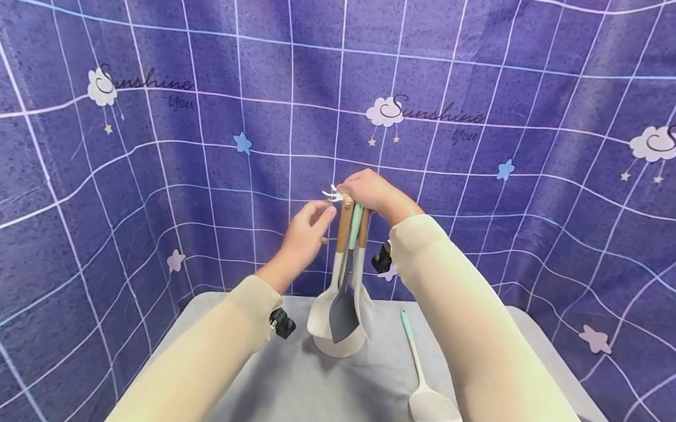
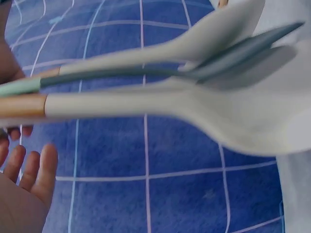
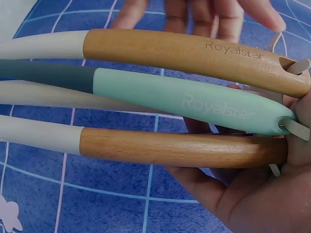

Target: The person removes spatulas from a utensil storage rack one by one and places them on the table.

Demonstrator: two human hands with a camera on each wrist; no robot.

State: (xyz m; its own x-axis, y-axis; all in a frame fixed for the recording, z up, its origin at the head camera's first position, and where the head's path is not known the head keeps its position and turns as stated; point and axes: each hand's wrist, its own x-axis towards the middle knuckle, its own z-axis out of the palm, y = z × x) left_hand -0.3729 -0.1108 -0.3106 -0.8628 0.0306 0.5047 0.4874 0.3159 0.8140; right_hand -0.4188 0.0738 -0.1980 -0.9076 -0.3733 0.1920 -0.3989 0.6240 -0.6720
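Note:
Several kitchen utensils hang from the white hooks (image 1: 334, 195) of an upright utensil rack with a round base (image 1: 339, 347). Among them are a wooden-handled white utensil (image 1: 320, 320), a dark grey turner (image 1: 343, 317) with a mint handle (image 3: 184, 102), and a second wooden handle (image 3: 184, 148). My right hand (image 1: 368, 188) grips the rack's top from the right, its fingers partly hidden behind the handles. At the left side, my left hand (image 1: 309, 227) has its fingers extended with a fingertip right at a hook's tip; it holds nothing.
On the grey table (image 1: 307, 398), a white spatula (image 1: 434, 407) with a mint handle lies to the right of the rack, beside my right sleeve. A purple grid-patterned curtain (image 1: 296, 127) hangs behind and at both sides.

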